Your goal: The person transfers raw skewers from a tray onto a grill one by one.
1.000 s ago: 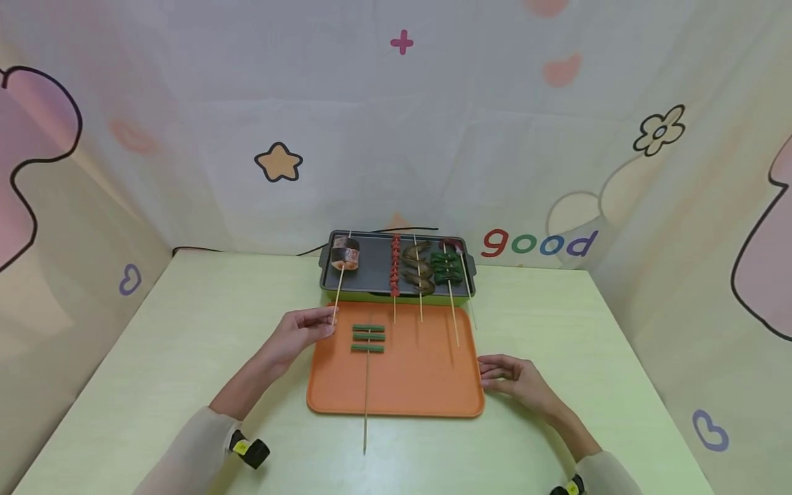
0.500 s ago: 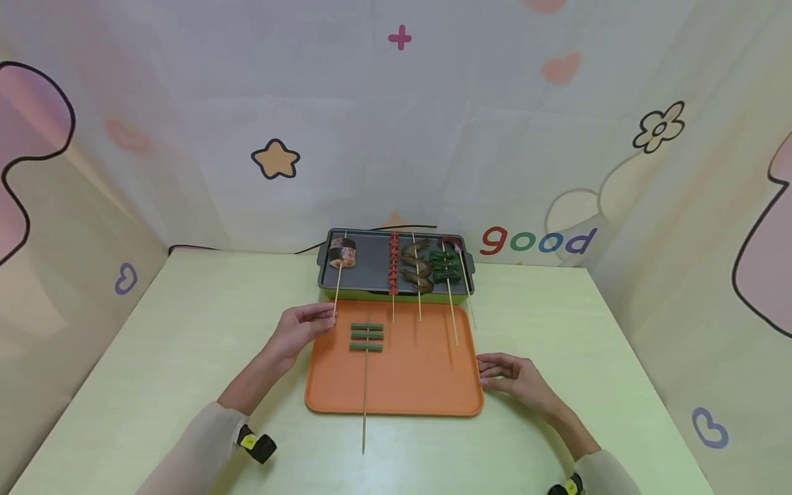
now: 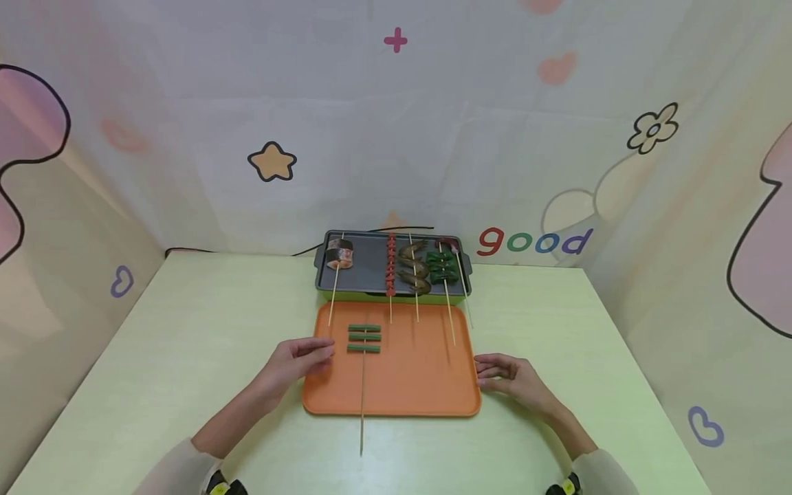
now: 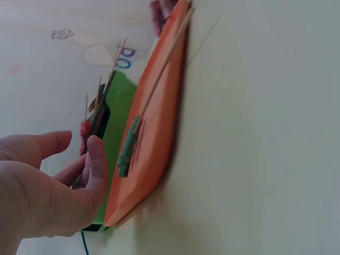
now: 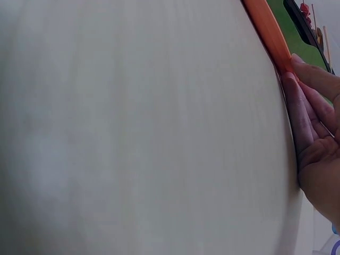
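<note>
My left hand (image 3: pixel 293 368) is over the left edge of the orange tray (image 3: pixel 421 388), its thumb and fingers apart with nothing between them. Just beyond it, a skewer of dark-banded pinkish rolls (image 3: pixel 339 255) lies on the grill pan (image 3: pixel 368 275), its stick reaching over the tray. On the tray lies a skewer of three green bean-like pieces (image 3: pixel 364 337), its stick sticking out past the near rim. My right hand (image 3: pixel 516 380) pinches the tray's right rim; in the right wrist view the thumb (image 5: pixel 313 74) is on the rim and the fingers are below it.
Also on the pan are a red beaded skewer (image 3: pixel 390 267), a shrimp skewer (image 3: pixel 413 268), a leafy green skewer (image 3: pixel 442 266) and a partly hidden dark reddish one. A black cord (image 3: pixel 192 249) runs behind. Printed curtains (image 3: pixel 346 137) enclose the table.
My left hand has let go of the roll skewer's stick and drawn back toward me, over the tray's left edge. The right hand has stayed at the tray's rim.
</note>
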The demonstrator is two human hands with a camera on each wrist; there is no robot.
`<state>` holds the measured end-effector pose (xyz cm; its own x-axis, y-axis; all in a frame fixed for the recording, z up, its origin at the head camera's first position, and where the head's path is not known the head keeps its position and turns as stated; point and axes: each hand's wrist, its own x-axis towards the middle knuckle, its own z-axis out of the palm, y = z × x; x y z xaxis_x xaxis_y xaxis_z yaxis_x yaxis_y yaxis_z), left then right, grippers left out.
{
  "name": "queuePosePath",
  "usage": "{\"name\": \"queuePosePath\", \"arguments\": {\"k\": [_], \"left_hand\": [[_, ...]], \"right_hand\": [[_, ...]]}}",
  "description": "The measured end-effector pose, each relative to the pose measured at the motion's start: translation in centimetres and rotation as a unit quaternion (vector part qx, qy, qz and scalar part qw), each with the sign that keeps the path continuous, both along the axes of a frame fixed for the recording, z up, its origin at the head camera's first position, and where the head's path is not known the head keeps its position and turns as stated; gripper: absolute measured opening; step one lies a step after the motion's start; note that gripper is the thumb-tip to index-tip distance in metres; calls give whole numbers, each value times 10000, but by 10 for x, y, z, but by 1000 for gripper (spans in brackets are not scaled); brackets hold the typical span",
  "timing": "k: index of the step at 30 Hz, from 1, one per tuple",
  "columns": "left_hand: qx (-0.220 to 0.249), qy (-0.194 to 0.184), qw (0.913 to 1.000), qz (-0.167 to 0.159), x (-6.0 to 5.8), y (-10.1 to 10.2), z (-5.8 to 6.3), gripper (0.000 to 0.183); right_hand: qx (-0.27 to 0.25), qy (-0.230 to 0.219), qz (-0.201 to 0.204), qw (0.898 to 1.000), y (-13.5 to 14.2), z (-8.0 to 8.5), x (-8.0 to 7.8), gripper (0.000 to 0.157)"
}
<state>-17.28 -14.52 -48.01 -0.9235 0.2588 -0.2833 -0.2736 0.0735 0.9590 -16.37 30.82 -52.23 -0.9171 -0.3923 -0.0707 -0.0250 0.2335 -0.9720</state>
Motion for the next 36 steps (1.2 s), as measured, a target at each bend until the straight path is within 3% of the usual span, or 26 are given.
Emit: {"name": "queuePosePath", "arguments": {"k": [7,13,28,36], "left_hand": [[345,-274,9955,-844,53,-3,-12,52],[675,-484,9880,-1301,79,11,-23,47],[1091,-1032,9843,-932,86,38,-27,52],[953,-957,9883,-702,86,41,-23,47]], "right_hand": [[30,-19,-16,10000,-1,0,1,52],[91,76,-36,9999,2,1,1,51],[152,-36,-11,9999,-2,0,1,52],[249,105,10,9996,-1,2,2,40]]}}
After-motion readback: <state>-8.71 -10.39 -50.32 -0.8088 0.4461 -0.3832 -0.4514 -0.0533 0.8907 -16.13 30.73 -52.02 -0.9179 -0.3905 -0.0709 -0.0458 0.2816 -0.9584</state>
